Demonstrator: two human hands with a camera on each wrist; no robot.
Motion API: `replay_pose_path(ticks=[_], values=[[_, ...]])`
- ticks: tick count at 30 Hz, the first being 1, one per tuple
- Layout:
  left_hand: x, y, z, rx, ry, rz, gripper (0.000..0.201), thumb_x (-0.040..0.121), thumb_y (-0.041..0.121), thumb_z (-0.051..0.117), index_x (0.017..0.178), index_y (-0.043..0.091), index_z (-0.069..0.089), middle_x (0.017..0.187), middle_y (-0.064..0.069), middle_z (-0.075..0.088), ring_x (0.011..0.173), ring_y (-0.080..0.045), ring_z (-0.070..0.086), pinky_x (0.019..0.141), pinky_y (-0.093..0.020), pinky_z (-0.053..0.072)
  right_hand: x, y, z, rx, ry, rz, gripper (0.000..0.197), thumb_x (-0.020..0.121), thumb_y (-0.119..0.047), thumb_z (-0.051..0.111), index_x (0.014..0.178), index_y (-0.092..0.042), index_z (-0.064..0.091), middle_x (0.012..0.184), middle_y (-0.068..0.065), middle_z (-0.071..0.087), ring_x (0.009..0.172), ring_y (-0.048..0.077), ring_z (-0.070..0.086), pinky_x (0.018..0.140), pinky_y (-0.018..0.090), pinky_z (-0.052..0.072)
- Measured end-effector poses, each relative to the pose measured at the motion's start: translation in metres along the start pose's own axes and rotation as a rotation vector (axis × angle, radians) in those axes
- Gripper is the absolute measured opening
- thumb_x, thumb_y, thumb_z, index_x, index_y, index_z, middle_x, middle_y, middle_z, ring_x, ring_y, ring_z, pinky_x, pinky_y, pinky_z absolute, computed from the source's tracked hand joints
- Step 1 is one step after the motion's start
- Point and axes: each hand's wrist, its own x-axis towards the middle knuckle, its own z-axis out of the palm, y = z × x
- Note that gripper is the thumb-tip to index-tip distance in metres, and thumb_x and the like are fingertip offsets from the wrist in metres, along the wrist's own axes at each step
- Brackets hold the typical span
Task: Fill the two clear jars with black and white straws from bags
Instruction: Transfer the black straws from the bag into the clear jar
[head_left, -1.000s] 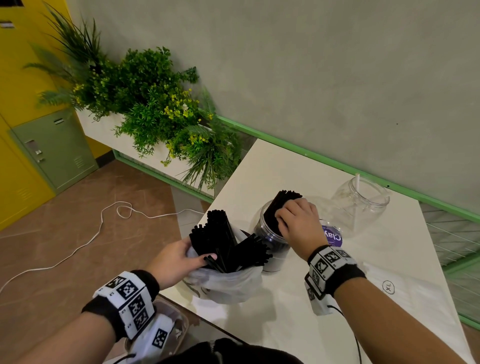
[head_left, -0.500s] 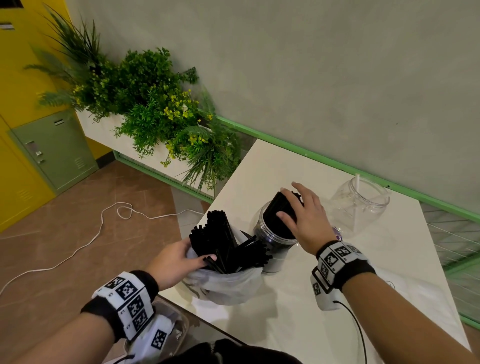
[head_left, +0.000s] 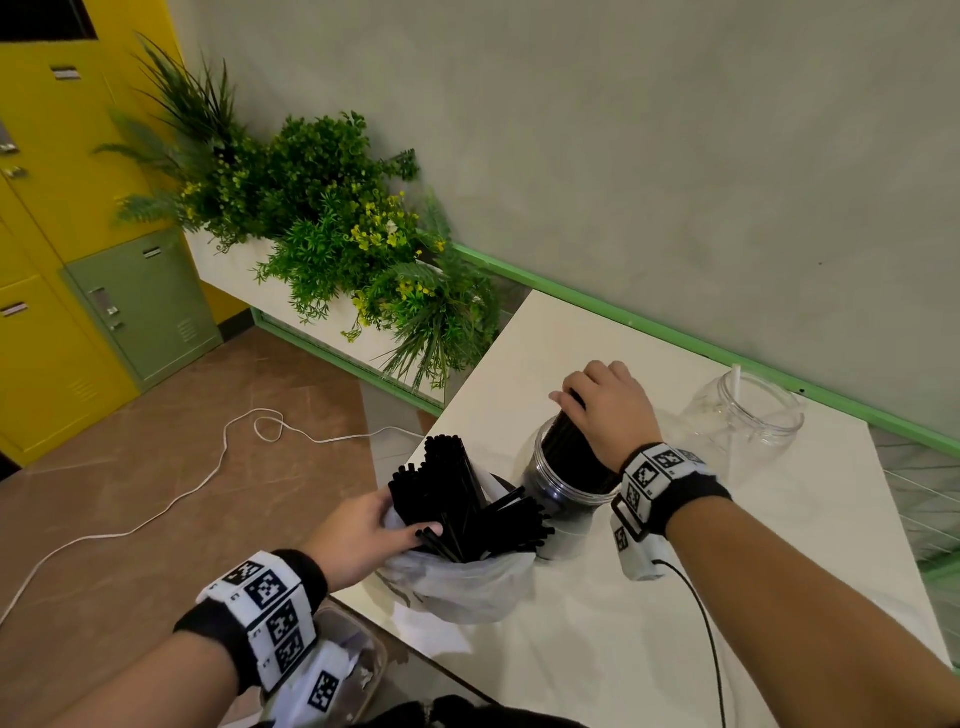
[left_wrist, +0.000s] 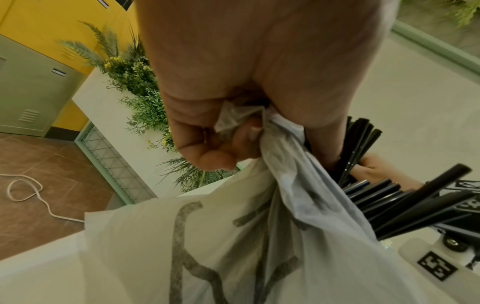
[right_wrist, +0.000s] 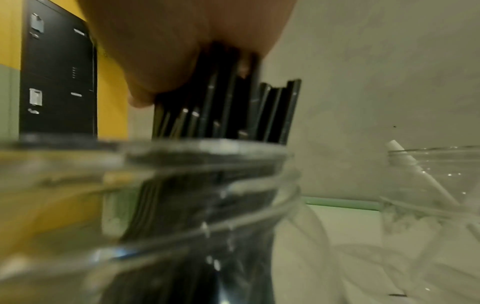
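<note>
A white plastic bag (head_left: 467, 587) of black straws (head_left: 462, 493) stands at the table's near left corner. My left hand (head_left: 379, 530) pinches the bag's rim, its fingers (left_wrist: 221, 156) curled into the plastic (left_wrist: 233, 236). Just right of the bag stands a clear jar (head_left: 566, 493) packed with black straws (right_wrist: 228, 107). My right hand (head_left: 602, 405) sits on top of that bundle, thumb on its left side and fingers curled over the far side. A second clear jar (head_left: 748, 415) further right holds one white straw (head_left: 736, 371), also seen in the right wrist view (right_wrist: 405, 164).
The white table (head_left: 779, 545) ends just left of the bag. Beyond that edge are a planter of green plants (head_left: 332, 228), a white cord on the tiled floor (head_left: 208, 483) and yellow and green lockers (head_left: 140, 306). A clear tub (head_left: 353, 654) sits below the near edge.
My right hand spread its fingers over the straw tops, then moved farther along the bundle and curled round it. The left hand and bag stayed put.
</note>
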Motion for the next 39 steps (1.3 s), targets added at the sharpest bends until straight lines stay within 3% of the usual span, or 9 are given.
replay_pose_path(ticks=[3,7,13,18,26,29,33,36,39], values=[[-0.001,0.001,0.000,-0.015,-0.003,0.004,0.064,0.056,0.084,0.059,0.108,0.047,0.053,0.114,0.022,0.064,0.106,0.005,0.059,0.092,-0.019,0.046,-0.005,0.006,0.007,-0.039,-0.287,0.210,0.034,0.096,-0.046,0.046,0.103,-0.018,0.064,0.106,0.003,0.052,0.103,0.027,0.044,0.083,0.039,0.040],[0.002,0.001,0.001,-0.039,0.004,0.002,0.075,0.047,0.091,0.056,0.108,0.047,0.053,0.113,0.022,0.064,0.106,0.004,0.058,0.093,-0.020,0.046,-0.014,-0.006,-0.008,0.078,-0.126,0.248,0.038,0.094,-0.050,0.048,0.120,-0.024,0.059,0.123,0.002,0.049,0.113,0.026,0.038,0.092,0.042,0.034],[0.001,0.001,0.001,-0.061,0.005,-0.028,0.055,0.068,0.065,0.064,0.116,0.039,0.054,0.117,0.017,0.063,0.110,-0.002,0.058,0.095,-0.022,0.044,-0.065,-0.055,-0.038,0.698,-0.063,0.130,0.056,0.096,-0.058,0.033,0.126,-0.015,0.054,0.121,-0.002,0.050,0.113,0.012,0.047,0.097,0.030,0.039],[0.001,0.002,0.001,-0.031,0.017,-0.038,0.034,0.078,0.050,0.066,0.108,0.043,0.051,0.106,0.022,0.061,0.102,0.000,0.058,0.077,-0.006,0.041,-0.122,-0.082,-0.027,1.012,-0.064,0.318,0.072,0.084,-0.069,0.051,0.141,-0.031,0.032,0.131,-0.007,0.050,0.117,0.015,0.053,0.095,0.024,0.044],[-0.002,0.002,0.003,-0.075,0.016,-0.044,0.045,0.075,0.053,0.065,0.116,0.038,0.052,0.113,0.019,0.062,0.106,0.000,0.058,0.082,-0.011,0.042,-0.134,-0.116,-0.006,0.955,-0.257,0.418,0.119,0.059,-0.067,0.077,0.149,-0.041,0.004,0.147,-0.022,0.029,0.136,-0.007,0.027,0.111,0.015,0.026],[-0.003,0.004,0.004,-0.091,0.017,-0.049,0.044,0.075,0.052,0.067,0.115,0.040,0.052,0.113,0.020,0.062,0.107,0.000,0.057,0.085,-0.014,0.042,-0.120,-0.127,0.007,1.019,-0.194,0.502,0.116,0.058,-0.062,0.082,0.149,-0.032,0.016,0.144,-0.013,0.039,0.135,0.001,0.034,0.113,0.029,0.032],[-0.005,0.004,0.005,-0.080,0.034,-0.044,0.038,0.080,0.046,0.067,0.114,0.038,0.053,0.109,0.023,0.061,0.101,0.007,0.056,0.077,-0.004,0.039,-0.102,-0.143,0.009,1.204,-0.118,0.552,0.098,0.060,-0.045,0.088,0.136,-0.039,0.025,0.124,-0.009,0.058,0.117,0.005,0.055,0.100,0.026,0.045],[-0.007,0.003,0.004,-0.069,0.044,-0.053,0.035,0.079,0.048,0.067,0.110,0.037,0.054,0.104,0.024,0.062,0.096,0.011,0.056,0.073,-0.003,0.040,-0.095,-0.151,0.014,1.211,-0.060,0.552,0.074,0.067,-0.035,0.082,0.125,-0.037,0.037,0.106,-0.003,0.064,0.101,0.012,0.063,0.090,0.031,0.052],[-0.007,0.001,0.003,-0.071,0.057,-0.059,0.035,0.079,0.048,0.068,0.109,0.038,0.053,0.101,0.026,0.061,0.098,0.008,0.057,0.075,-0.004,0.040,-0.092,-0.150,0.020,1.113,-0.033,0.588,0.040,0.073,-0.032,0.078,0.104,-0.043,0.055,0.100,-0.006,0.060,0.101,0.007,0.058,0.092,0.032,0.048]])
